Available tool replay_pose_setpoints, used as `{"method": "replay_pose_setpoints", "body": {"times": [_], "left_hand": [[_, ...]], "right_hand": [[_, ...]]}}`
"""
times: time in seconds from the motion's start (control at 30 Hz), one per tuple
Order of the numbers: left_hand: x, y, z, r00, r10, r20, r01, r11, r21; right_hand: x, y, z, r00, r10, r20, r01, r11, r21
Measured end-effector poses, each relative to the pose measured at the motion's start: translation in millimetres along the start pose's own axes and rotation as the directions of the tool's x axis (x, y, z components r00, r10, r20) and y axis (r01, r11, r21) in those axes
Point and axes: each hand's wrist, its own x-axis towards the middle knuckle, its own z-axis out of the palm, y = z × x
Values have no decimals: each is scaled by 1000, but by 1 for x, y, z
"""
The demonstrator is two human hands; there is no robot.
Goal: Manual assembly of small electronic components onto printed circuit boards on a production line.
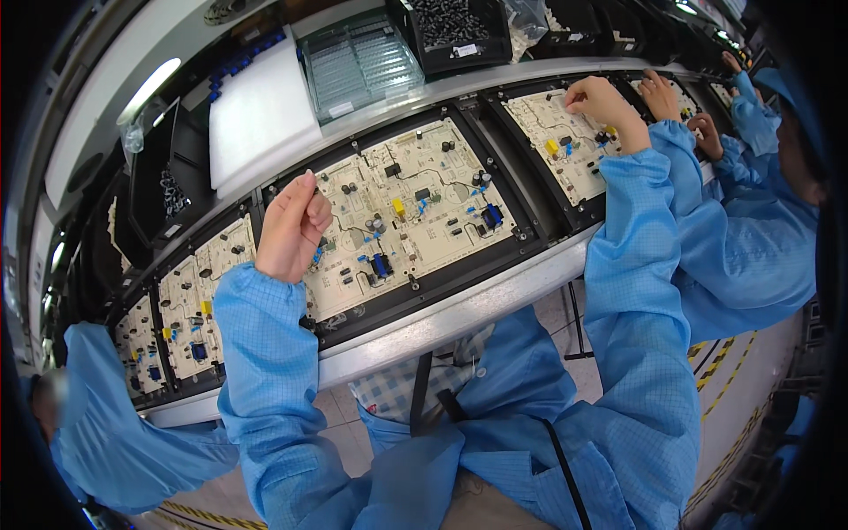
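Note:
In front of me a cream circuit board sits in a black carrier frame. It bears black capacitors, yellow blocks and a blue transformer. My left hand is raised over the board's left edge, fingers curled and thumb against the index finger; whatever they may pinch is too small to make out. Farther right, my right hand hovers above another circuit board. Its fingertips are drawn together in a pinch, and their contents cannot be seen.
Behind the line stand a white foam sheet, a clear tray and black bins of small parts. A metal rail borders the near side. At right, a co-worker's hand works close to mine; a blue-sleeved person is at left.

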Motion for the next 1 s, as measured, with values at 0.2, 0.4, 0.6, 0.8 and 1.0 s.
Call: {"method": "replay_pose_setpoints", "body": {"times": [0.2,0.4,0.6,0.8,1.0], "left_hand": [[-2,1,11,998,-55,-45,56,998,37],[0,-5,14,996,-92,-14,93,991,98],[-8,-8,21,999,-40,-10,41,971,237],[-6,-14,30,999,51,1,-48,928,369],[-12,-14,40,999,46,19,-49,927,372]], "right_hand": [[0,1,-2,1000,-7,8,7,1000,-16],[26,-26,0,975,-80,-206,90,995,41],[155,-88,19,854,-322,-410,318,945,-81],[224,-86,66,867,-47,-497,-76,971,-225],[226,-95,73,860,-83,-504,-107,936,-336]]}}
